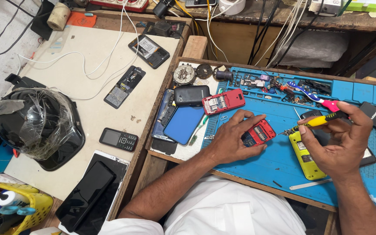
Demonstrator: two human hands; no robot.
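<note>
**Red phone under my left hand, screwdriver in my right**

My left hand (233, 140) lies just right of the middle of the frame, on the blue work mat (275, 163) that covers the tabletop. Its grip is closed around a small red phone (260, 132) with its back off; my fingers curl over the phone's left end and top edge and press it flat to the mat, while the opened back faces up.

My right hand (342, 143) sits to the right of it, raised a little off the mat. Its grip is closed on a yellow and black screwdriver (318, 122), pinched between thumb and fingertips, with the metal tip pointing left towards the red phone. The tip is just beside the phone's right end; I cannot tell whether it touches.

Under my right hand lies a yellow phone (305, 159), face down, partly hidden by my palm. Above my left hand rests a second red phone shell (223, 101), and left of that a black phone (191, 94) on top of a blue tablet (182, 124). A toothbrush (312, 95) lies in the upper right part of the mat. At the far left sits a black helmet (38, 126) wrapped in clear plastic.
</note>
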